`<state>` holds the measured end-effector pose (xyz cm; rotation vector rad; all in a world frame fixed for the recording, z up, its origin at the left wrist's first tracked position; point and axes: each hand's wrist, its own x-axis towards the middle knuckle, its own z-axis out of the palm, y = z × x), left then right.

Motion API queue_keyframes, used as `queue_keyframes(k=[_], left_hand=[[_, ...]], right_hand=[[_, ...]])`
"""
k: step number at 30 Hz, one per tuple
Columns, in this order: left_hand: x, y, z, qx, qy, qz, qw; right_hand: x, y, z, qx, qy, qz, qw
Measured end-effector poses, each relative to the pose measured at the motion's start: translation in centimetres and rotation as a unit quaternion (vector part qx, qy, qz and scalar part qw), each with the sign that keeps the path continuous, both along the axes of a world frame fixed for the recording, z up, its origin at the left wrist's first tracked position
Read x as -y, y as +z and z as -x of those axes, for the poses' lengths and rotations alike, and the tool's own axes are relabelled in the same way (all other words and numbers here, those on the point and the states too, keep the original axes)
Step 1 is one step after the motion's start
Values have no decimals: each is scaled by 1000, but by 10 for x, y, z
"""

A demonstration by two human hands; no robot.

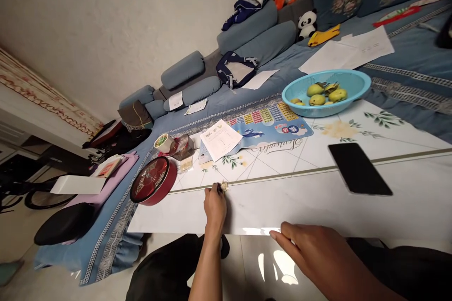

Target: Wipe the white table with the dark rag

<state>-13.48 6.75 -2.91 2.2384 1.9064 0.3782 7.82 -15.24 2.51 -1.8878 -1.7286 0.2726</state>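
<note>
My left hand (215,208) rests at the gold line across the white table, its fingers closed on a small dark object with a cream-gold piece (224,186) at its right end. Its exact kind is too small to make out. My right hand (314,247) is at the front edge of the table, fingers curled and pressed together, with the index finger and thumb toward the edge. Whatever it may hold is hidden. A black smartphone (359,169) lies flat on the table beyond my right hand. To the left of my left hand sits a round red box (154,181) with a clear lid.
On the table (282,202) are a blue basket (325,108) of green-yellow fruit, a blue printed mat (275,132), a white paper (221,140), a clear container (182,147) and a small potted plant (163,143). Behind stands a blue sofa (226,103) with cushions, papers and toys.
</note>
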Motion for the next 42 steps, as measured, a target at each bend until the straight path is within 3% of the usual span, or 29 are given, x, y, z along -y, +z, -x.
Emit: queue_keyframes(k=[3, 6, 9, 14, 16, 18, 20, 22, 25, 27, 30, 34, 37, 40, 42], left_hand=[[-32, 11, 8, 26, -76, -25, 996], [-82, 29, 31, -5, -62, -42, 997], [-113, 35, 27, -17, -100, -21, 995], [-89, 17, -32, 14, -240, 2, 971], [-73, 21, -45, 45, -328, 27, 943], [-62, 34, -36, 94, -379, 38, 920], [-53, 47, -8, 127, -335, 16, 933], [-43, 49, 30, 102, -216, -15, 971], [-19, 30, 66, -10, -36, -11, 999], [1, 12, 59, -38, 18, 0, 999], [21, -5, 7, -18, 11, 5, 1000], [8, 5, -57, 60, -71, 34, 995], [-23, 23, -55, 109, -105, 36, 988], [-58, 39, -36, 39, -50, -5, 998], [-71, 38, -37, -11, -32, -8, 999]], right_hand=[[0, 7, -7, 36, -16, -41, 998], [3, 13, -14, 73, -26, -83, 993], [7, 15, -15, 98, -20, -96, 990], [7, 16, -10, 115, 5, -77, 990], [5, 19, -11, 114, 6, -69, 991], [5, 22, -12, 111, 7, -66, 992], [7, 23, -15, 111, 4, -69, 991], [9, 22, -16, 117, -3, -76, 990], [14, 18, -14, 121, -6, -82, 989], [16, 15, -11, 113, 8, -81, 990], [16, 15, -6, 94, 35, -70, 993], [14, 20, -4, 101, 39, -37, 993], [15, 24, -7, 106, 31, -12, 994], [19, 24, -9, 96, 35, 6, 995], [21, 23, -9, 94, 37, 16, 995]])
